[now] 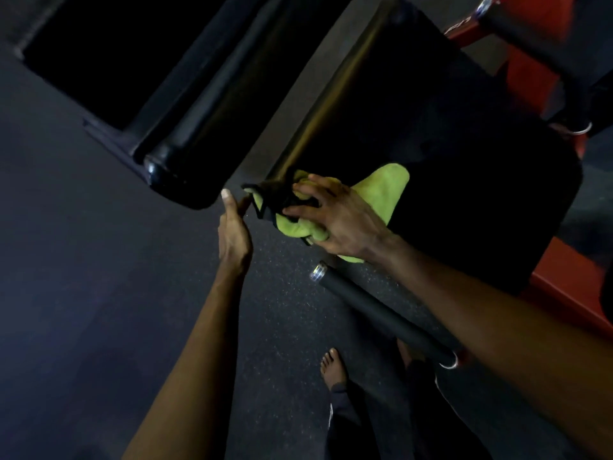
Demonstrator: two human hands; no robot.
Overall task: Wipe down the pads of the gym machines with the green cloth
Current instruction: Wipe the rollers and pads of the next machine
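Green cloth (384, 190) lies bunched on the near corner of the big black pad (447, 144). Right grip (335, 220) on top of it, fingers spread, pressing, not clenched. Left grip (234, 234) open, holds nothing, just beside the roller pad (205, 121) end. Risk: cloth overhangs the pad edge, so a light press on the next stroke could drop it to the floor (83, 260)

On the seat pad (464, 154) lies the cloth (381, 194), at its near corner — second pad (205, 127) to the left.
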